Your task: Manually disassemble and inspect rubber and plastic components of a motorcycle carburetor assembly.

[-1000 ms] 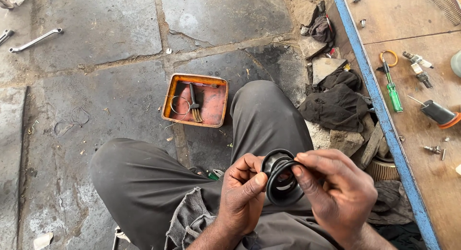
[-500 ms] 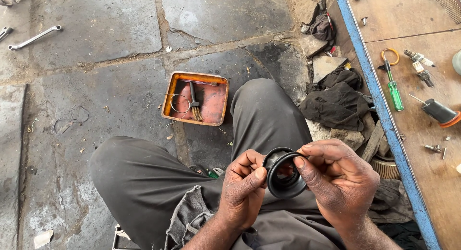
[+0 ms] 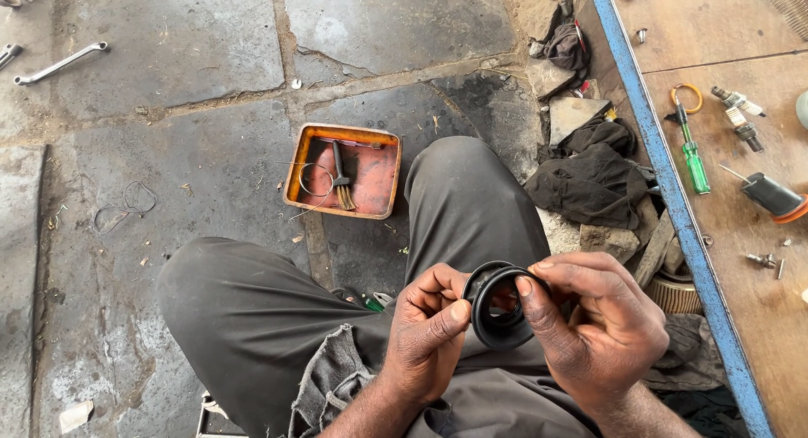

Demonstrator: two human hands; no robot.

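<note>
A round black rubber boot (image 3: 498, 307) with a wide open mouth is held above my lap. My left hand (image 3: 429, 333) pinches its left rim between thumb and fingers. My right hand (image 3: 602, 329) grips the right side, with the thumb pressed on the rim's front edge. My knees in dark grey trousers (image 3: 252, 320) lie underneath, with a grey rag (image 3: 332, 383) draped over my thigh.
An orange metal tray (image 3: 379, 164) with a small brush and a wire ring sits on the stone floor ahead. A wrench (image 3: 59, 63) lies far left. Black rags (image 3: 589, 173) pile by a blue-edged wooden board (image 3: 673, 185) carrying a green screwdriver (image 3: 694, 156) and small parts.
Both hands have shifted slightly around the rubber boot, turning its mouth more toward me. Everything on the floor stays put.
</note>
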